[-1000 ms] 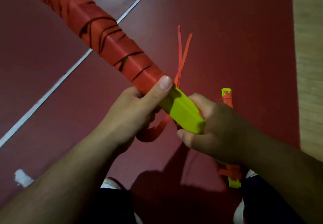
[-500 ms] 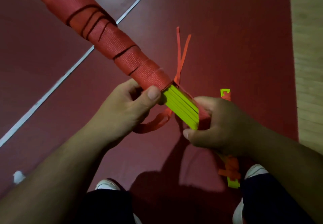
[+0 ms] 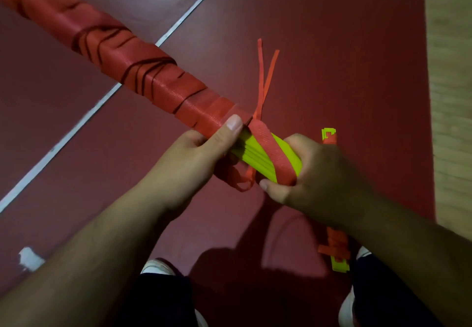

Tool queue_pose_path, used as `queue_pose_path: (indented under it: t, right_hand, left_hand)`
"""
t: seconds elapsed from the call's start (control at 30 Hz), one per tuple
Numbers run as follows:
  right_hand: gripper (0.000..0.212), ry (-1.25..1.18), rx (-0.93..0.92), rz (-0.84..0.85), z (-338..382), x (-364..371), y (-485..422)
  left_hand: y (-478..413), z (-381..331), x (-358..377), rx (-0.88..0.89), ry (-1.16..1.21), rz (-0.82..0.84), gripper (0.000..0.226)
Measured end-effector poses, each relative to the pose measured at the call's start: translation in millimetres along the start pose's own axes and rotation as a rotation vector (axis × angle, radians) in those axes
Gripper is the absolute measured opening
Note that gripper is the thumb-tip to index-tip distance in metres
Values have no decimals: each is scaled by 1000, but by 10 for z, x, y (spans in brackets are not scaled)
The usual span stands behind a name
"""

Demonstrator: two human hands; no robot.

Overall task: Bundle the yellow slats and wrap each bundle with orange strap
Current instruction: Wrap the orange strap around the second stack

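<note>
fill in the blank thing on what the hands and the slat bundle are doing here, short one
1. The left hand grips the wrapped bundle with its ___ on top.
2. The bare slats at the bundle's near end are ___.
3. The right hand holds the strap, whose colour is ___.
4. A second bundle lies on the floor, partly hidden by the ___ forearm.

Missing words: thumb; yellow; orange; right.

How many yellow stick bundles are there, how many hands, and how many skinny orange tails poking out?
Bundles: 2, the held bundle and the floor bundle
Hands: 2, the left hand and the right hand
Orange tails: 2
Total: 6
</note>
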State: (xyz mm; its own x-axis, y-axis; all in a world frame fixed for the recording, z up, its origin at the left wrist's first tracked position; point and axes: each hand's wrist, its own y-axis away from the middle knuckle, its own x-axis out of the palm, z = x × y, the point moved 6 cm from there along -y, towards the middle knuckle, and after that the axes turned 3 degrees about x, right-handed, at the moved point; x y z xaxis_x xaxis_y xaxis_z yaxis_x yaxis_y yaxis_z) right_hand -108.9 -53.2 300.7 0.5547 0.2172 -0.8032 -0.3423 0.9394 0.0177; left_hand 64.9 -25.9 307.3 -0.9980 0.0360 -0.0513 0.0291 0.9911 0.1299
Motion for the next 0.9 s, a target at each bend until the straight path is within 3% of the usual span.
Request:
queue_pose_path:
  t: [0.17,0.4,0.57,0.67,0.73,0.83,0.9]
  right_hand:
    - [45,69,-16,-31,41,-92,-19]
    - [49,48,41,-60,55,20,30]
    - [52,-9,18,-30,78,1,36]
    - [55,-143,-51,139,94,35,10]
    - [57,-317,-27,257,55,75,-44]
    - [70,-415,90,114,-150,-16,-204]
    - [76,-476,154,20,-224,-82,-259]
  left_hand:
    - [25,-93,-23,68,-30,50,68]
    - [18,-78,59,39,95,4,29]
    - [17,-116,-6,85,6,-54,46]
    - [11,-147,-51,154,-69,-94,36]
    - [-2,-158,-91,174,-131,-113,41]
    - [4,-141,-142,151,-216,-76,43]
    - [30,-107,-47,126,-238,51,35]
